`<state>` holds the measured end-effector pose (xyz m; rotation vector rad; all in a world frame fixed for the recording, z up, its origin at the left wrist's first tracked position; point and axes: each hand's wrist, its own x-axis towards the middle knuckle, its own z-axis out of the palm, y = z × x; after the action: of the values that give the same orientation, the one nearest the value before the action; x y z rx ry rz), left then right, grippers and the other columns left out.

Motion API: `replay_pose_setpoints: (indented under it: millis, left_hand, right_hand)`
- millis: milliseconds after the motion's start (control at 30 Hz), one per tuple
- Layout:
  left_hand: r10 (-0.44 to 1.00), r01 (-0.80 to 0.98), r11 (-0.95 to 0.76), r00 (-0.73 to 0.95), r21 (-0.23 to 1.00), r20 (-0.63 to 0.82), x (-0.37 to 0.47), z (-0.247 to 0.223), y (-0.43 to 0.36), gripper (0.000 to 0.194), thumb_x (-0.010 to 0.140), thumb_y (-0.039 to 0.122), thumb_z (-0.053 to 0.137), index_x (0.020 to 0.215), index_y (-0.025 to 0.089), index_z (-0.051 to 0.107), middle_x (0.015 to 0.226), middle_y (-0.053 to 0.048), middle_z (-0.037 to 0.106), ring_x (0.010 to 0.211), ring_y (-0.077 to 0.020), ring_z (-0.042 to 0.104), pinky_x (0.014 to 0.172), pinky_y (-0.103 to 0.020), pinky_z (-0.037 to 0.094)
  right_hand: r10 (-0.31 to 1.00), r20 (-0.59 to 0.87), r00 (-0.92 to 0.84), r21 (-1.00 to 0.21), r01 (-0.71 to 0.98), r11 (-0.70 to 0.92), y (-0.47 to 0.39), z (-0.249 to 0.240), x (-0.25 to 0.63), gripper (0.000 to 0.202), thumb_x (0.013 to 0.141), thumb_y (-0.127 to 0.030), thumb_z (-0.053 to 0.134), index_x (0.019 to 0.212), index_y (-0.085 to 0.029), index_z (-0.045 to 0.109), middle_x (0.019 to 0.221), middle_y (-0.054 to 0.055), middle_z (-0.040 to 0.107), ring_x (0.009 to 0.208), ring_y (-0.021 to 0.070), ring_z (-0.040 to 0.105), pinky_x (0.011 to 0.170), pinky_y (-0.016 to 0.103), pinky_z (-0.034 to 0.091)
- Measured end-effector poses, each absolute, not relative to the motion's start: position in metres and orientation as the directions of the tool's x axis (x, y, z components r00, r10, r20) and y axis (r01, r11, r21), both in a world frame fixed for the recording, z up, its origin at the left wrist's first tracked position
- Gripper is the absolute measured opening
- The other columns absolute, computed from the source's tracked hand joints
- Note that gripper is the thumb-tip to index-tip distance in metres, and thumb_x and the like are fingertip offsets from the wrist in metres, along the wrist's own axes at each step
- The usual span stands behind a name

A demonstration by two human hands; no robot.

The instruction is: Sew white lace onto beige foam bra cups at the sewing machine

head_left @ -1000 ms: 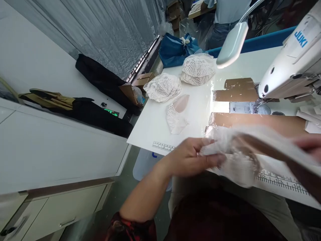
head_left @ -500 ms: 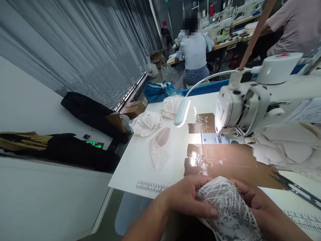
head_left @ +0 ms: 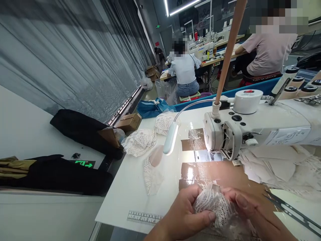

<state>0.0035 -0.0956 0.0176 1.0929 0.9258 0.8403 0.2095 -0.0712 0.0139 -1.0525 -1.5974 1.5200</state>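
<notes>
White lace fabric (head_left: pixel 213 204) is bunched into a rounded shape between my two hands, above the near edge of the sewing table (head_left: pixel 117 197). My left hand (head_left: pixel 184 214) grips it from the left, thumb laid across the front. On its right side my right hand (head_left: pixel 253 207) is closed, fingers bent against the cloth; its fingertips are partly hidden. Just beyond stands a white sewing machine (head_left: pixel 250 124), its needle area lit. A flat piece of lace with a beige end (head_left: pixel 152 177) lies to the left, near two lace bundles (head_left: pixel 140 142).
A slim lamp (head_left: pixel 171 139) on a bendy neck arches over the table. Brown tape (head_left: pixel 215 172) covers part of the surface. Dark, pierced metal blades (head_left: pixel 293 211) and pale fabric pieces (head_left: pixel 278 167) lie right. Two people sit at machines further back.
The view has tipped upward, so the table sits lower in the picture. The lace has been gathered from a longer hanging spread into a more compact bunch. Both hands still hold it.
</notes>
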Motion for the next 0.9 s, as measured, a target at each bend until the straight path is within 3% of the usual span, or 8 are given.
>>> replay_pose_setpoints:
  millis: [100,233,400,667,800,900]
  left_hand:
    - [0.886,-0.144,0.269,0.425,0.952,-0.186,0.003,0.019,-0.092,0.039,0.070,0.031,0.080,0.095,0.014,0.056,0.085,-0.002,0.052,0.073,-0.0116,0.044,0.066,-0.023,0.036]
    - [0.850,-0.102,0.304,0.478,0.947,-0.221,0.001,0.026,-0.086,0.054,0.068,0.029,0.081,0.111,0.017,0.050,0.090,-0.002,0.053,0.078,-0.0128,0.047,0.071,-0.024,0.038]
    - [0.885,0.088,0.176,0.423,0.980,-0.197,-0.002,0.030,-0.081,0.031,0.075,0.035,0.074,0.091,0.014,0.057,0.079,0.000,0.048,0.069,-0.0112,0.041,0.064,-0.024,0.034]
    - [0.880,0.086,0.217,0.414,0.972,-0.233,-0.003,0.023,-0.079,0.036,0.076,0.043,0.073,0.087,0.012,0.057,0.077,-0.001,0.049,0.070,-0.0119,0.043,0.064,-0.023,0.036]
    - [0.901,0.108,0.208,0.365,0.972,-0.234,-0.002,0.022,-0.078,0.036,0.083,0.046,0.064,0.083,0.010,0.060,0.074,-0.002,0.050,0.069,-0.0121,0.044,0.063,-0.024,0.037]
    - [0.905,0.104,0.217,0.351,0.971,-0.240,-0.002,0.022,-0.078,0.038,0.085,0.048,0.062,0.079,0.011,0.058,0.071,-0.002,0.049,0.066,-0.0116,0.043,0.061,-0.023,0.036]
  right_hand:
    - [0.892,-0.027,-0.452,-0.986,0.158,0.050,-0.070,0.015,0.208,0.036,0.084,-0.056,0.054,0.072,-0.023,0.065,0.079,0.004,0.064,0.080,0.0237,0.061,0.075,0.032,0.051]
    - [0.873,-0.085,-0.481,-0.973,0.227,0.031,-0.073,0.009,0.203,0.037,0.087,-0.053,0.050,0.073,-0.023,0.065,0.073,0.002,0.064,0.070,0.0200,0.060,0.066,0.029,0.048]
    - [0.903,-0.021,-0.430,-0.977,0.201,0.073,-0.069,0.009,0.196,0.030,0.085,-0.048,0.053,0.070,-0.024,0.063,0.077,0.002,0.065,0.071,0.0202,0.060,0.064,0.029,0.046]
    - [0.895,0.026,-0.445,-0.973,0.195,0.125,-0.064,-0.004,0.190,0.029,0.087,-0.040,0.051,0.064,-0.023,0.049,0.074,0.000,0.062,0.068,0.0169,0.058,0.065,0.029,0.043]
    - [0.887,-0.056,-0.459,-0.975,0.216,0.050,-0.062,-0.007,0.192,0.029,0.086,-0.043,0.054,0.066,-0.022,0.051,0.071,-0.001,0.059,0.066,0.0154,0.054,0.061,0.027,0.040]
    - [0.884,-0.146,-0.445,-0.977,0.205,-0.059,-0.059,-0.001,0.197,0.028,0.084,-0.051,0.057,0.083,-0.023,0.060,0.078,0.000,0.061,0.072,0.0167,0.055,0.062,0.026,0.042]
